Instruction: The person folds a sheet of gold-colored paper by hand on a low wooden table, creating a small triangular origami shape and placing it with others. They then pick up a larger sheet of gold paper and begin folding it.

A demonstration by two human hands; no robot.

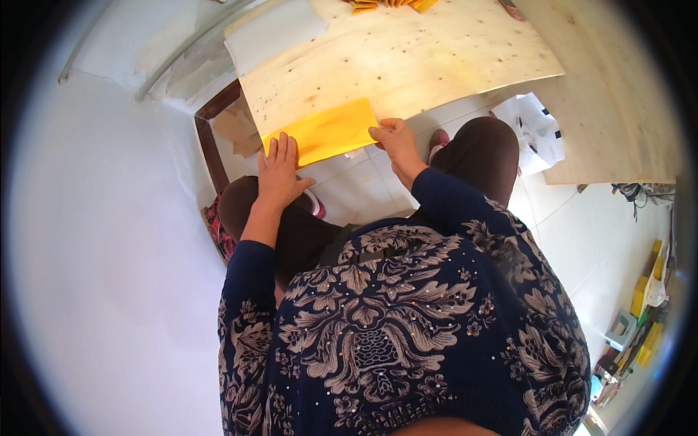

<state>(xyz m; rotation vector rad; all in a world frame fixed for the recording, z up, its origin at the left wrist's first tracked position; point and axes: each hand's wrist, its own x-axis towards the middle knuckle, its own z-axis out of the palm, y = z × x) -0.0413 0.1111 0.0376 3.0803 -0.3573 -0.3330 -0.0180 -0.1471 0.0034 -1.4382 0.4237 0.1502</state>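
Observation:
A flat yellow sheet, perhaps folded paper, lies along the near edge of the wooden table. On its left end rests my left hand, fingers stretched out and laid flat, thumb pointing off to the side. At the sheet's right end, my right hand pinches the corner between thumb and fingers. The sheet's near edge runs about level with the table's edge.
Yellow-orange folded pieces lie at the table's far side, near a pale grey sheet. Below the table's right side stands a white bag. A brown-framed box with brown paper sits at the left, beside my knee.

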